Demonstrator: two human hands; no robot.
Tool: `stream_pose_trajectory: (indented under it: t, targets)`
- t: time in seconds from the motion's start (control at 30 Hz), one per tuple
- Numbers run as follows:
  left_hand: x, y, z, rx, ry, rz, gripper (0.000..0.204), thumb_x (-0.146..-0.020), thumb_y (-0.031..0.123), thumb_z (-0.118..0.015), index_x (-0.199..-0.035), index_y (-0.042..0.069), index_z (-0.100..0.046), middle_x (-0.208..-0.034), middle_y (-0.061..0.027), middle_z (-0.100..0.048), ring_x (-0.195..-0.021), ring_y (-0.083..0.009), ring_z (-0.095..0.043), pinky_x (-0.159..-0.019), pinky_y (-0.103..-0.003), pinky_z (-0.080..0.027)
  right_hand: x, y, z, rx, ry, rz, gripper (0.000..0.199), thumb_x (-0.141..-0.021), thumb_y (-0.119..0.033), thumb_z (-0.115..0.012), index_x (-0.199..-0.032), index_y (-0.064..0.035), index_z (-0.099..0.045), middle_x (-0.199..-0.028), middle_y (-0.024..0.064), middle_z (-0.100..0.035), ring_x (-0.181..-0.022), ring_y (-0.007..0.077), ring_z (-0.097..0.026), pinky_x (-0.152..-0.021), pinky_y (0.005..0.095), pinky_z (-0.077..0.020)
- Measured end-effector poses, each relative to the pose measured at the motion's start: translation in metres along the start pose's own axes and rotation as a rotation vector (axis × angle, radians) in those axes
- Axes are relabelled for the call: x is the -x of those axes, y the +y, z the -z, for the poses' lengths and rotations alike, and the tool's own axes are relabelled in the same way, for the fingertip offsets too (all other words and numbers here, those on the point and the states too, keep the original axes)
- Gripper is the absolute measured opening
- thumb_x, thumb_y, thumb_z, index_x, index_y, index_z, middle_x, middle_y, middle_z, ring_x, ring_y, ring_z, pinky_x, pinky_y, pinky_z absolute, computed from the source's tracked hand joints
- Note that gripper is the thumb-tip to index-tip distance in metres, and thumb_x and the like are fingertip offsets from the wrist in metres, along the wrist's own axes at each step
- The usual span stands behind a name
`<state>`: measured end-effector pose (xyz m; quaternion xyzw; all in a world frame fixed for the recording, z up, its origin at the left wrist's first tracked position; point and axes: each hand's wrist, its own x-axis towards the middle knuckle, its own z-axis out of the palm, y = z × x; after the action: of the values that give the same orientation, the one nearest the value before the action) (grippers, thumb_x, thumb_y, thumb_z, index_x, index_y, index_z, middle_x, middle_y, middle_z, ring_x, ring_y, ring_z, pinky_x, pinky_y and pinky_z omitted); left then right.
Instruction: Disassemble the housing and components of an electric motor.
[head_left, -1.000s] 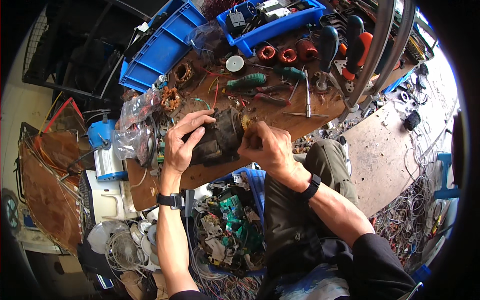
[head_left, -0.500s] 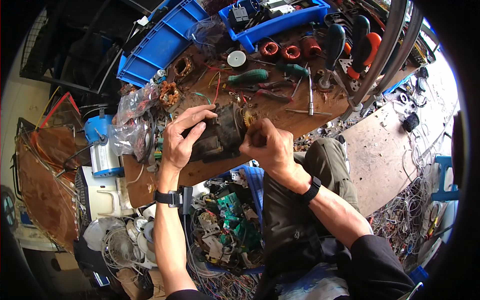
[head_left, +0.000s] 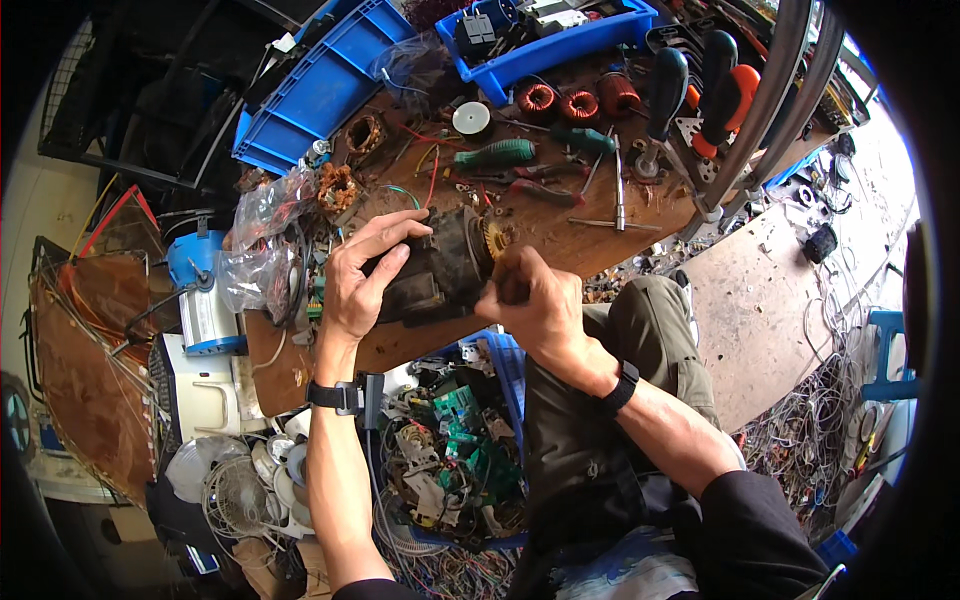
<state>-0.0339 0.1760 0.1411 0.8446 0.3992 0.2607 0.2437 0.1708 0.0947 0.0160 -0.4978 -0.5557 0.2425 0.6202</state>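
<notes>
A dark, grimy electric motor (head_left: 447,262) lies on its side at the front edge of the wooden bench. My left hand (head_left: 362,270) grips its left end, fingers over the top and thumb along the near side. From the motor's right end sticks out a yellow, toothed-looking ring (head_left: 497,240). Close beside that ring is my right hand (head_left: 540,305), its fingers curled in and pressed together. Whatever it pinches is hidden by the fingers.
Behind the motor lie a green-handled screwdriver (head_left: 497,153), red-handled pliers (head_left: 547,192) and copper-wound coils (head_left: 537,101). Blue bins (head_left: 560,47) stand at the back. A metal frame (head_left: 770,120) rises at right. Below the bench edge sits a bin of circuit boards (head_left: 455,440).
My right hand has shifted slightly, its curled fingers turning a little and showing more of the yellow ring. My left hand and the motor stay where they were.
</notes>
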Motion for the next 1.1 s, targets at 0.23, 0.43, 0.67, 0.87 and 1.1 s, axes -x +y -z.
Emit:
stream_pose_trajectory:
  t: [0.23,0.43,0.67,0.87,1.1]
  targets:
    - [0.000,-0.002,0.002,0.023,-0.008,0.001,0.029,-0.102,0.018,-0.065,-0.121,0.005,-0.082,-0.136,-0.0123,-0.077,-0.129,-0.0276,-0.071,-0.115,-0.040,-0.049,0.023,0.007,0.041,-0.059,-0.073,-0.084,0.029,-0.089,-0.006,-0.086,-0.111,-0.0037,-0.067,-0.074,0.0085,-0.071,-0.064,0.0197,-0.072,-0.061,0.0325,-0.0572]
    - [0.000,0.001,0.002,0.014,-0.014,0.025,0.030,-0.103,0.021,-0.064,-0.121,0.005,-0.082,-0.137,-0.0136,-0.077,-0.130,-0.0287,-0.070,-0.116,-0.041,-0.048,0.020,0.027,0.057,-0.079,-0.128,-0.065,0.029,-0.092,-0.009,-0.087,-0.115,-0.0060,-0.070,-0.085,0.0086,-0.073,-0.072,0.0184,-0.074,-0.066,0.0322,-0.0577]
    - [-0.003,0.016,0.002,0.009,-0.052,0.044,0.038,-0.102,0.033,-0.068,-0.122,0.003,-0.080,-0.139,-0.0153,-0.075,-0.132,-0.0305,-0.069,-0.118,-0.043,-0.046,0.020,0.033,0.078,0.059,-0.106,0.111,0.027,-0.089,-0.010,-0.085,-0.110,-0.0052,-0.068,-0.095,0.0107,-0.068,-0.083,0.0290,-0.071,-0.071,0.0390,-0.0588]
    - [-0.006,0.060,-0.033,-0.352,-0.039,0.083,0.056,-0.091,0.040,-0.082,-0.136,0.009,-0.069,-0.155,-0.0179,-0.062,-0.139,-0.0419,-0.062,-0.125,-0.052,-0.041,0.001,0.043,0.102,0.230,-0.062,0.311,0.029,-0.086,-0.009,-0.083,-0.110,-0.0058,-0.068,-0.115,0.0133,-0.068,-0.110,0.0370,-0.066,-0.095,0.0445,-0.0547]
    - [-0.006,0.060,-0.062,-0.575,-0.026,0.035,0.060,-0.079,0.018,-0.081,-0.137,0.012,-0.065,-0.153,-0.0150,-0.057,-0.144,-0.0392,-0.048,-0.125,-0.051,-0.036,-0.004,0.060,0.106,0.115,-0.128,0.301,0.032,-0.088,-0.008,-0.080,-0.117,-0.0055,-0.067,-0.121,0.0136,-0.069,-0.114,0.0359,-0.066,-0.100,0.0463,-0.0540]
